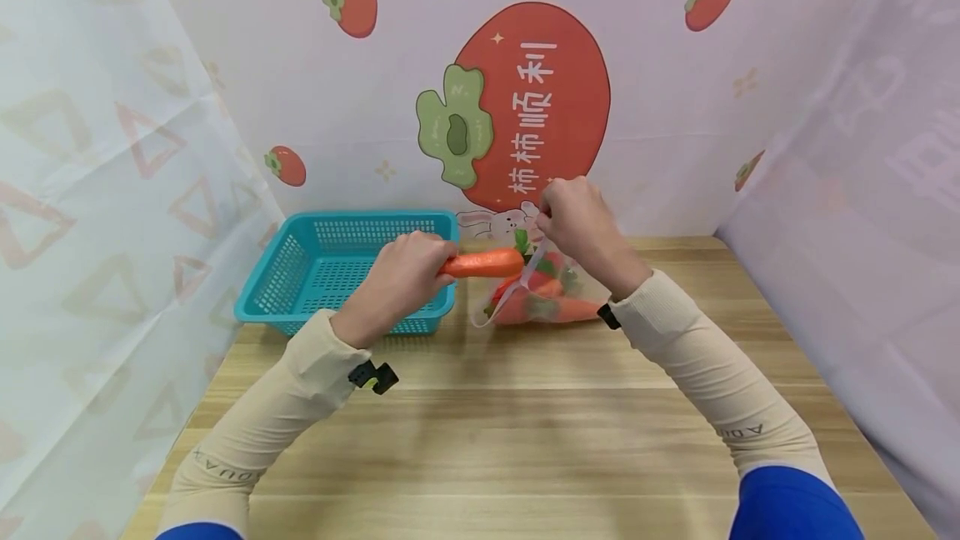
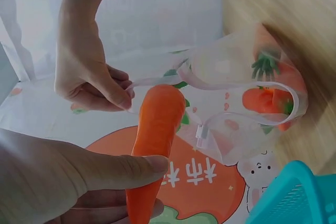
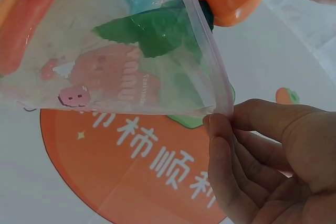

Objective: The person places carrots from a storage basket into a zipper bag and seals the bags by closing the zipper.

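My left hand grips an orange toy carrot by its narrow end, thumb along one side in the left wrist view. The carrot's thick end points at the mouth of a clear zip bag. My right hand pinches a corner of the bag's pale pink zip edge and holds it up. Inside the bag lie more orange and red vegetables, some with green tops. Large green leaves show through the plastic near the carrot's thick end.
A turquoise perforated basket stands at the back left of the wooden table, just left of the bag. Behind is a white backdrop with printed persimmons. Patterned white sheets hang at both sides.
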A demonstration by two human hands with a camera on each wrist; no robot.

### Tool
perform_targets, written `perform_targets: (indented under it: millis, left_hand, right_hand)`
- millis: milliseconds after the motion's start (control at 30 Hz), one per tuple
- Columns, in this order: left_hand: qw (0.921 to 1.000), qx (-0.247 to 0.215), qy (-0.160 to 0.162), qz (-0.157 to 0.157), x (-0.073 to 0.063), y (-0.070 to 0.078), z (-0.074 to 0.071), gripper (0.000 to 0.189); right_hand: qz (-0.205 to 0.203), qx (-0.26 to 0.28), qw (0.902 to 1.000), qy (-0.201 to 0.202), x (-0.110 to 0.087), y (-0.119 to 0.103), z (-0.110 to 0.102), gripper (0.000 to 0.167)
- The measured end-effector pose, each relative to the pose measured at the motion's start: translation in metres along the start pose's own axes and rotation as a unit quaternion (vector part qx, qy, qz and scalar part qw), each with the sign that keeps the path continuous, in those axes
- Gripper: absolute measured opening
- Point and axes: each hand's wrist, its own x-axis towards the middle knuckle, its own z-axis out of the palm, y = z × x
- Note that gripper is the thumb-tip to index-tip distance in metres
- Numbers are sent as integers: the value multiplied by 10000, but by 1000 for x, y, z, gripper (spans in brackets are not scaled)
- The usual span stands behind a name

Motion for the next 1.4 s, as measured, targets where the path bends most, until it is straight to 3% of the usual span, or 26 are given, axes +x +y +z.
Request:
perform_targets:
  millis: [500, 733, 1100, 1400]
  left_hand:
    - [9982, 530, 224, 154, 2, 10, 2, 24]
    - [9978, 619, 242, -86, 5, 7, -2, 31]
    - [9952, 864, 358, 290, 10, 18, 10, 21]
    - [9963, 702, 168, 469, 16, 28, 22, 23]
  right_hand:
    - [65, 26, 10000, 66, -2, -3, -2, 48]
    - [31, -3, 10000, 86, -3, -4, -3, 47]
    - [214, 105, 9997, -67, -3, -9, -2, 43]
    - [126, 84, 9999, 13, -3, -14, 0, 46]
